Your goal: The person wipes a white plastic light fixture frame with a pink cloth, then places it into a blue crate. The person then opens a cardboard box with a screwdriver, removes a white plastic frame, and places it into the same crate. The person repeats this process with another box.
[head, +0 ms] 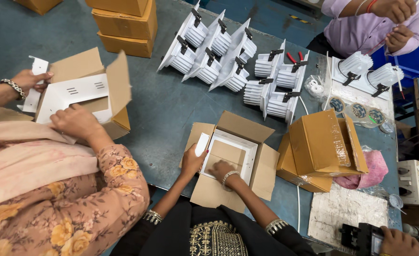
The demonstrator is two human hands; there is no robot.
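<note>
I work at a blue-grey table (166,114). Directly in front of me on it sits an open cardboard box (230,159) with its flaps spread. To the right lie two closed boxes (320,147), one stacked on the other, beside a pink cloth (375,170). Farther back stand rows of white finned light fittings (228,52), with red pliers (294,58) near them. Three stacked boxes (124,23) rest at the far left, and tape rolls (358,111) at the right edge.

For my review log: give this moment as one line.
left hand touching white piece | right hand flat on cardboard insert | box open
</note>
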